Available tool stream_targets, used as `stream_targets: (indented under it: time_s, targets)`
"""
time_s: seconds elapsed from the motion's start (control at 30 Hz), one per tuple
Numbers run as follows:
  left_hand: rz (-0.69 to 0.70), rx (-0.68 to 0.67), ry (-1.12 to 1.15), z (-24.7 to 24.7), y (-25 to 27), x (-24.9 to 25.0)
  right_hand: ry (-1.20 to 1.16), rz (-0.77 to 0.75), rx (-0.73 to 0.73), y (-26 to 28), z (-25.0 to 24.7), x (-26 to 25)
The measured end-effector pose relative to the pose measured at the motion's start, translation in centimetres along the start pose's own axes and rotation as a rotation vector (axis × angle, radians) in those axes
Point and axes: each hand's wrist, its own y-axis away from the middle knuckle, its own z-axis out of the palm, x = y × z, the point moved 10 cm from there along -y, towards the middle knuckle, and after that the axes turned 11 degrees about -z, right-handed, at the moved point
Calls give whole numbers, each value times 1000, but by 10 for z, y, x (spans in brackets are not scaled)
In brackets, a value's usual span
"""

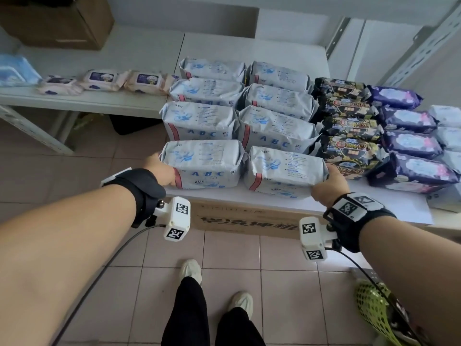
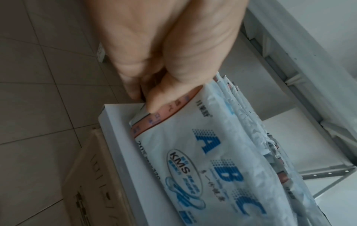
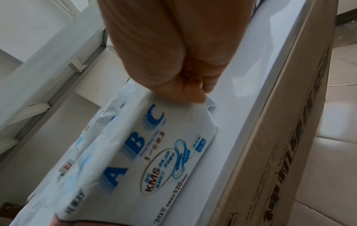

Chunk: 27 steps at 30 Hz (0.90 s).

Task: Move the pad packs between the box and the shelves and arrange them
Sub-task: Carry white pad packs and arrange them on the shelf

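Note:
Two columns of white ABC pad packs lie on the white shelf [image 1: 374,204]. My left hand [image 1: 162,171] grips the left end of the front-left pack [image 1: 204,166]; in the left wrist view the thumb [image 2: 154,100] lies on that pack's [image 2: 212,152] pink band, and the left hand [image 2: 144,97] has its fingers behind the end. My right hand [image 1: 329,179] holds the right end of the front-right pack [image 1: 284,171]; in the right wrist view the right hand [image 3: 193,91] pinches that pack's [image 3: 144,152] corner. Both packs rest on the shelf, side by side.
Black packs [image 1: 349,126] and purple packs [image 1: 409,143] fill the shelf to the right, with more white packs [image 1: 446,136] at the far right. A printed cardboard box [image 1: 244,218] stands under the shelf edge. Wipe packs [image 1: 99,79] and a brown box [image 1: 57,21] sit on the left shelf.

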Motion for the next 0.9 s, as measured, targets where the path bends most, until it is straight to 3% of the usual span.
stream_targets:
  time_s: [0.13,0.3,0.57,0.6,0.67,0.9]
  targets:
    - [-35,10,-131,-18,4,-2,37,108,-11,4,-19,-5]
    - [-49,-54,-103,-55,10,25,17,141,23,7,-54,-45]
    - [97,-91,-67,-116,25,143,-11,39,127,-5,-96,-151]
    - [164,-84,-129,-117,28,162,-1,24,128,-9,-97,-163]
    - [155,-95,-73,-119,26,187,21,2,125,-18,-98,-181]
    - [202,-75,-273,-91,14,237,147,7,57,-58,-104,-193]
